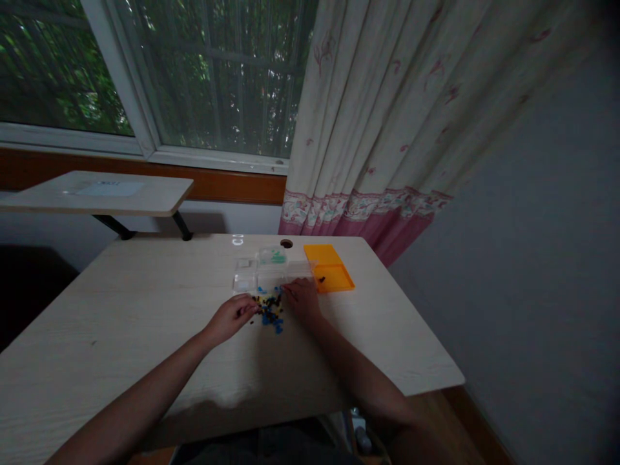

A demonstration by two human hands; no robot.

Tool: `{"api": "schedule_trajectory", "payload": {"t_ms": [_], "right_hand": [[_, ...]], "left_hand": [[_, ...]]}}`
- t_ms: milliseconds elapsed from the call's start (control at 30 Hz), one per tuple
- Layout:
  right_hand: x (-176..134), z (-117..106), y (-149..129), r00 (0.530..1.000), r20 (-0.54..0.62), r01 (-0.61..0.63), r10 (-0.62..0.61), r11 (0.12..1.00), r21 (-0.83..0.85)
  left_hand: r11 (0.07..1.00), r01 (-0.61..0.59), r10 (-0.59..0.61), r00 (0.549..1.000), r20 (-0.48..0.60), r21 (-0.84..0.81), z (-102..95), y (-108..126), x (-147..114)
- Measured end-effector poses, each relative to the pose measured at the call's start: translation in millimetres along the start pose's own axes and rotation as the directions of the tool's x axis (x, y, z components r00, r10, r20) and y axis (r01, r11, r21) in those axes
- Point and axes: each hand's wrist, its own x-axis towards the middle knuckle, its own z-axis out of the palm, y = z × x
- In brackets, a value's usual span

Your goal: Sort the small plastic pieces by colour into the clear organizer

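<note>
A loose pile of small black, blue and yellow pieces (269, 310) lies on the table. At its left edge is my left hand (237, 314), its fingers pinched together at the black pieces; what they hold is too small to tell. My right hand (303, 299) reaches over the pile's upper right, with thumb and fingertips closed beside small blue bits at the front of a clear plastic compartment box (245, 283). Whether a piece sits between those fingertips I cannot make out. Green pieces (278, 257) show in a clear compartment at the back. My right hand hides part of the box.
To the right lies an open orange case (334, 279) with a few dark pieces in it. A cable hole (286, 243) is near the table's (145, 310) back edge. A raised shelf (159, 194) stands at the back left; a curtain (358, 148) hangs behind.
</note>
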Motion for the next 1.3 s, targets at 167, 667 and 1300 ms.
{"api": "schedule_trajectory", "payload": {"t_ms": [167, 667, 1300], "right_hand": [[-0.6, 1.4, 1.1, 1.0, 0.005, 0.007, -0.007, 1.0, 0.007], [-0.1, 0.4, 1.1, 0.999, -0.03, 0.03, -0.03, 1.0, 0.007], [0.2, -0.8, 0.2, 0.999, -0.015, 0.03, -0.03, 1.0, 0.0]], "left_hand": [[0.999, -0.031, 0.029, 0.999, 0.04, 0.038, -2.7, 4.0, 0.0], [0.95, -0.21, 0.176, 0.972, 0.159, 0.23, -2.2, 16.0, -3.1], [0.904, -0.296, 0.25, 0.952, 0.179, 0.31, 2.0, 21.0, -3.0]]}}
